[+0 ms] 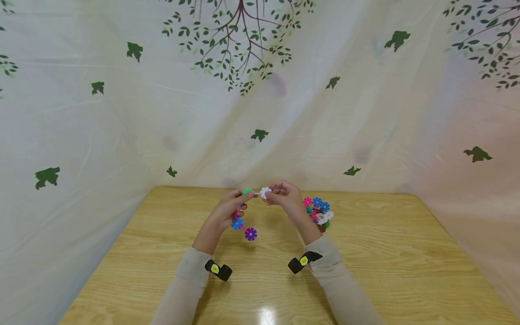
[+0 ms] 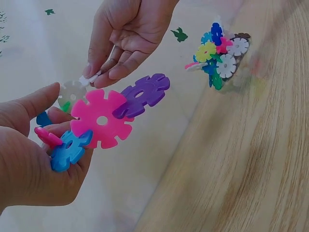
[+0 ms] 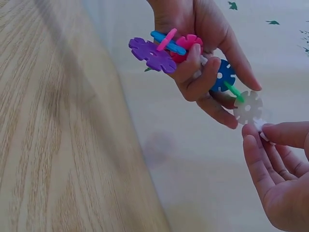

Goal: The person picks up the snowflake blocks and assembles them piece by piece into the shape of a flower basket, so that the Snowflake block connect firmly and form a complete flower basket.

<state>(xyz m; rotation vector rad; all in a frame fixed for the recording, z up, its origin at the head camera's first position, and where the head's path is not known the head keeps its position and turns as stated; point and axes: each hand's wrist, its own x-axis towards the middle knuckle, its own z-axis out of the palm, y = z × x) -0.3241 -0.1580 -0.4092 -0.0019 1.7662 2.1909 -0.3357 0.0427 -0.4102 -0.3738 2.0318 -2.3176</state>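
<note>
My left hand [image 1: 222, 211] holds a chain of slotted plastic snowflake discs, its fingers curled round the middle links. From its lower end hang a purple disc [image 1: 250, 234], a pink disc [image 2: 89, 121] and a light blue disc [image 2: 65, 155]. Past the left fingertips, the right wrist view has a dark blue disc [image 3: 225, 81], a green disc [image 3: 233, 91] and a pale white disc [image 3: 248, 110]. Between thumb and fingers my right hand [image 1: 289, 198] pinches another white disc [image 1: 266, 193]. Its edge meets the pale disc's rim; the right fingertips partly cover that spot.
A heap of loose snowflake discs [image 1: 318, 203] in several colours lies on the wooden table [image 1: 382, 271], right of the right hand. Behind the table's far edge hangs a pale curtain [image 1: 203, 135] with leaf prints. Both wrists wear black straps with small cameras [image 1: 219, 271].
</note>
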